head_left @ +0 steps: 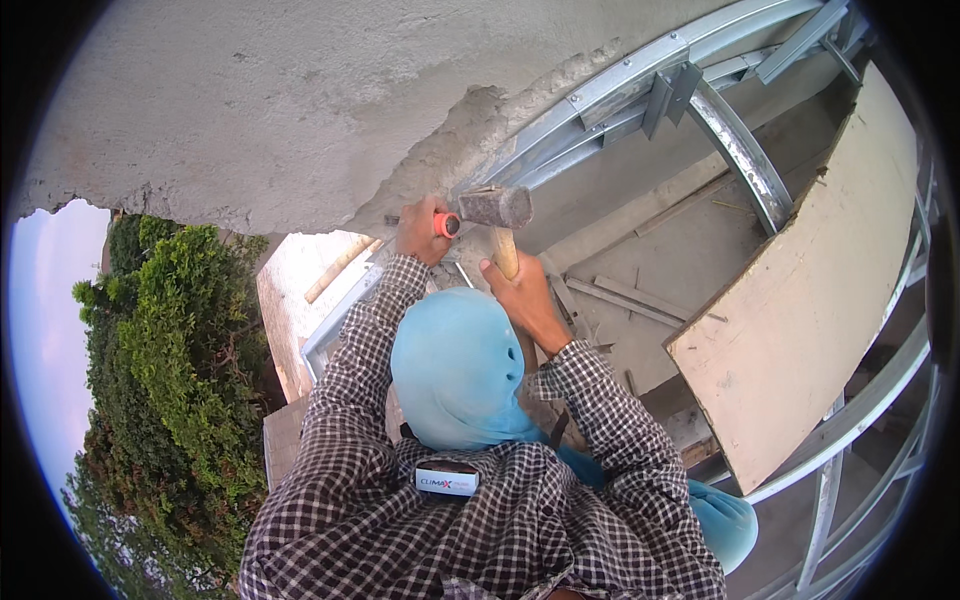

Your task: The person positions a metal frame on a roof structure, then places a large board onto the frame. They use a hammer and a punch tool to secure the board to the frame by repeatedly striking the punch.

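Note:
My left hand is closed around a chisel with an orange-red guard at its struck end. Its thin dark tip pokes out left of my fingers, close to the broken edge of the grey plastered wall. In my right hand is a hammer, gripped by its wooden handle. The worn, dusty hammer head is just right of the chisel's end and slightly above it; I cannot tell whether they touch. Part of the handle is hidden by my right hand.
Bolted metal channels run along the wall to the upper right. A large board leans at the right. Light blue cloth, apparently over my knee, bulges between my forearms. Green trees stand beyond the edge at the left.

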The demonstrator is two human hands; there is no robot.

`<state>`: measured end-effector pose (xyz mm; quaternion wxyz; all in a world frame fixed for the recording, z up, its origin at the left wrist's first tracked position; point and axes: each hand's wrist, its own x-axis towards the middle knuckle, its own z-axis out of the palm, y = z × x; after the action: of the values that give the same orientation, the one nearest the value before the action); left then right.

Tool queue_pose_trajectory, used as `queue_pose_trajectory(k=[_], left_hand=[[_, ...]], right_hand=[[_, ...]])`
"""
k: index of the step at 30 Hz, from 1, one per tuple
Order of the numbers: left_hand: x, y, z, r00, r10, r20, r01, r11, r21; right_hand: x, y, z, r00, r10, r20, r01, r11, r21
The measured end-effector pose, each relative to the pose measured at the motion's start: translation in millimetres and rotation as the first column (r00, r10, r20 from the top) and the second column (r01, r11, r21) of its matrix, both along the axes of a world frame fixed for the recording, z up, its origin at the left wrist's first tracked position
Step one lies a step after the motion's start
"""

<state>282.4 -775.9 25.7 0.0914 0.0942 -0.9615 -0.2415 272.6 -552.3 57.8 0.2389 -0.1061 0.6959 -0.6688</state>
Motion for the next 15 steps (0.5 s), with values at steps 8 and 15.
queue_pose_trajectory(k=[8, 15], left_hand=[[-45.7, 61.9, 28.6, 0.767, -0.542, -0.343, 0.511, 0.839, -0.185], [-62.8, 37.5, -11.7, 0.816, -0.474, -0.330, 0.447, 0.880, -0.158]], right_hand=[[-54.7, 59.5, 48.5, 0.908, -0.349, 0.232, 0.394, 0.901, -0.184], [-60.0, 76.7, 80.5, 0.863, -0.450, 0.230, 0.504, 0.799, -0.329]])
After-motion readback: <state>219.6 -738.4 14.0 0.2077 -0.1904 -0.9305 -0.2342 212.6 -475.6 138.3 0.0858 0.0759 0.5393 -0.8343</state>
